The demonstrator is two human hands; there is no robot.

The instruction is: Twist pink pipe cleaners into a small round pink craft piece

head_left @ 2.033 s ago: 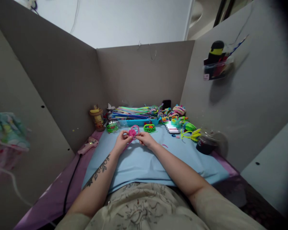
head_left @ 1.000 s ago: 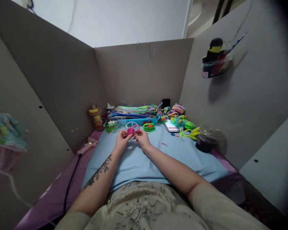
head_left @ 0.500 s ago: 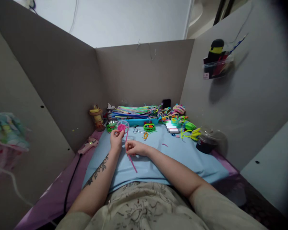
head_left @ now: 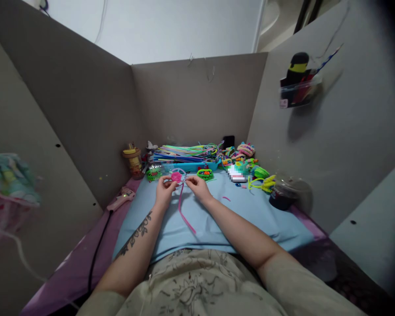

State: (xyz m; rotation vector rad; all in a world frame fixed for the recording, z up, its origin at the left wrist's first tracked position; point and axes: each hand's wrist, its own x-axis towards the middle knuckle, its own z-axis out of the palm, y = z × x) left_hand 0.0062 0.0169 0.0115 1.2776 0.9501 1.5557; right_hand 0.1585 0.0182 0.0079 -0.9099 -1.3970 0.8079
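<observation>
My left hand (head_left: 165, 192) pinches a pink coiled pipe-cleaner piece (head_left: 176, 176) at its lower edge. A pale loop (head_left: 177, 170) arches over that piece. Close by on the right, my right hand (head_left: 199, 188) has its fingertips closed at the piece's side, where the pink pipe cleaner (head_left: 185, 216) leaves it and hangs down towards me. What exactly the right fingertips grip is small and partly hidden. Behind the hands lies a green pipe-cleaner ring with an orange middle (head_left: 204, 174).
A blue tray (head_left: 197, 166) full of colourful pipe cleaners stands at the back. Finished pipe-cleaner pieces (head_left: 245, 150) pile up at the right, near a dark lidded tub (head_left: 281, 199). A pink glue gun (head_left: 121, 199) lies at the left, by a cup (head_left: 132, 162). Grey panels enclose the table.
My right hand has moved up from the hanging strand to the side of the pink piece. My left hand and the piece have shifted slightly right.
</observation>
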